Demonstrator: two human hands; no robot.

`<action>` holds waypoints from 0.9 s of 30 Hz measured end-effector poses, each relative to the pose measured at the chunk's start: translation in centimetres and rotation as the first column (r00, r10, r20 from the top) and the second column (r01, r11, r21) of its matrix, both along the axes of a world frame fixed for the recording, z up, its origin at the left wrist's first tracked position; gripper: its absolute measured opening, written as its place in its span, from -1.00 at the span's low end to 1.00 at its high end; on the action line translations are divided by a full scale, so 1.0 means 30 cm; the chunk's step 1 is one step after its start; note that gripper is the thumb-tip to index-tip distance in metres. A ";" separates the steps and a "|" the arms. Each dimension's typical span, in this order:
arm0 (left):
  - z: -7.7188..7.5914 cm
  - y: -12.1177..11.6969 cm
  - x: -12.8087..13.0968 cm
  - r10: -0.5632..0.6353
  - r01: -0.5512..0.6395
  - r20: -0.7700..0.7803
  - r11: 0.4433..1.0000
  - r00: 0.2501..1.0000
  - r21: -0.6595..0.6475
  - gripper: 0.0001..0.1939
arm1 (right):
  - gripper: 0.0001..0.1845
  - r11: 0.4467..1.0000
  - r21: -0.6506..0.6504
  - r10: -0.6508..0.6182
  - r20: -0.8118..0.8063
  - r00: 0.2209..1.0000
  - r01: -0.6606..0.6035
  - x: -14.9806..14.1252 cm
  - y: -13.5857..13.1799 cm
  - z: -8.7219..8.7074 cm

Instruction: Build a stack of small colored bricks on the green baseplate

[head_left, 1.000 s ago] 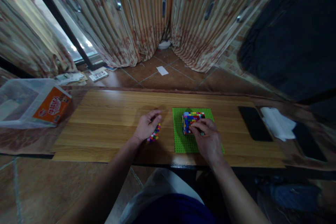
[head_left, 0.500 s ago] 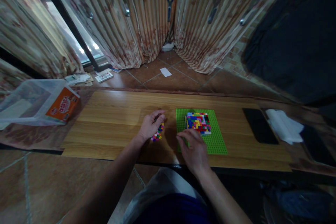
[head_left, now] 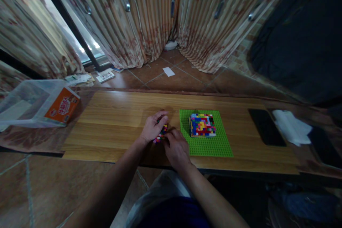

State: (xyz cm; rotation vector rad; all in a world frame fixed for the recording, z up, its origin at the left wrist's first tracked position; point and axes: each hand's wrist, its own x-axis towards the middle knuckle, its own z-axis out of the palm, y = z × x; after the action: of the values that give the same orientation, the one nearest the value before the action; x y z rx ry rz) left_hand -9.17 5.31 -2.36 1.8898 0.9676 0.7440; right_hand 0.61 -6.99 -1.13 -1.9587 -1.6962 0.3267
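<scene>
Small loose toy bricks (head_left: 158, 139) in many colours lie in a heap on the wooden board. Curved around the heap's far left side is my left hand (head_left: 153, 127), its thumb and fingers apart and holding nothing visible. My right hand (head_left: 177, 149) reaches the heap's right edge with fingertips drawn together; whatever is between them is too small to make out. To the right, a block built of multicoloured bricks (head_left: 202, 125) sits on a green studded baseplate (head_left: 215, 148). No hand touches that block.
A clear plastic bin (head_left: 29, 121) with an orange label stands at the far left. On the right lie a dark flat phone-like slab (head_left: 267, 127) and a folded white cloth or tissue (head_left: 291, 126). The wooden board's (head_left: 107, 155) near edge runs close to my body.
My right hand has left the brick block and moved left to the loose bricks. My left hand has stayed beside the heap. The camera view has shifted slightly.
</scene>
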 end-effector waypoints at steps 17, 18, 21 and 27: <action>0.004 -0.007 0.004 0.024 -0.024 0.016 0.999 1.000 -0.023 -0.60 | -0.78 0.961 0.198 -0.114 -0.359 0.926 0.195 0.180 -0.164 0.111; 0.004 -0.007 0.004 0.025 -0.024 0.010 0.999 1.000 -0.021 -0.59 | -0.77 0.952 0.222 -0.127 -0.344 0.930 0.212 0.203 -0.169 0.118; 0.008 -0.007 0.003 0.025 -0.025 -0.009 1.000 1.000 -0.016 -0.58 | -0.77 0.924 0.288 -0.162 -0.305 0.938 0.253 0.262 -0.167 0.129; 0.008 -0.009 0.005 0.037 -0.037 0.010 0.998 0.999 -0.042 -0.58 | -0.78 0.916 0.305 -0.199 -0.218 0.956 0.260 0.314 -0.129 0.119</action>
State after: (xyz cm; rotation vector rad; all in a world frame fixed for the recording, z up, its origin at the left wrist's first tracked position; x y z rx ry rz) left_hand -9.02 5.04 -2.11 1.8340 1.0061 0.7497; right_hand 10.05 -10.86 2.45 -1.7925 -1.2918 0.1192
